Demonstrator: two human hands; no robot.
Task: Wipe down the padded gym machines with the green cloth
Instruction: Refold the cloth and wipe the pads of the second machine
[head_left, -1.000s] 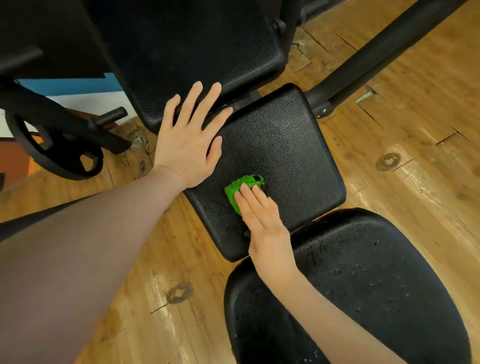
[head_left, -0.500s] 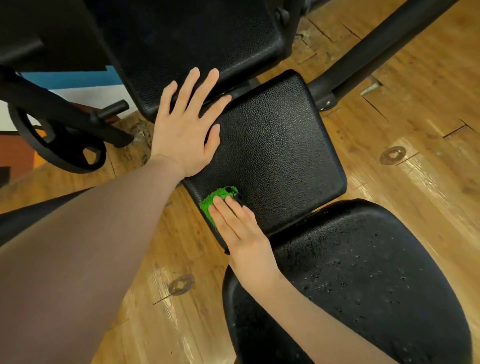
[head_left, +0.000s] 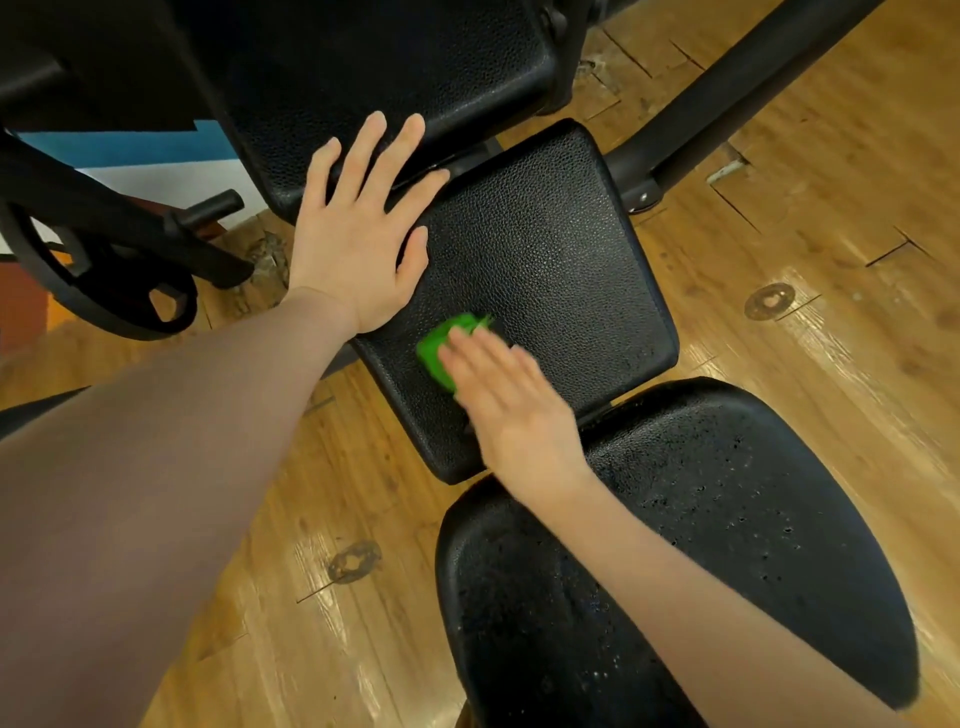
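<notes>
Head view, only one: left hand (head_left: 358, 244) lies flat, fingers (head_left: 371, 150) straight and spread, palm on the far-left corner of the square black pebbled-vinyl seat pad (head_left: 545, 270), fingertips reaching across the gap onto the larger black vinyl back pad (head_left: 405, 67) above it; it holds nothing, just braces. Right hand (head_left: 511, 405) is motion-blurred, fingers roughly straight and pressing down on the small bunched bright-green cloth (head_left: 441, 345), which sits on the square pad near its left edge, just below the left palm. Whether the thumb curls under the cloth I cannot tell. Only part of the cloth shows past the fingertips. Nearer the camera is a rounded black vinyl pad (head_left: 727, 519) speckled with pale droplets or flecks, likely not wiped yet. Risks, as judgement: the cloth is bunched small and close to the pad's left edge, so a stroke carried too far left could push it off onto the worn wooden plank floor (head_left: 805, 234) and dirty it; held only by flat pressure, it may slip from under the fingers on the grainy vinyl; the bracing left hand covers one corner, which may get skipped; the gap between pads could snag the cloth.
</notes>
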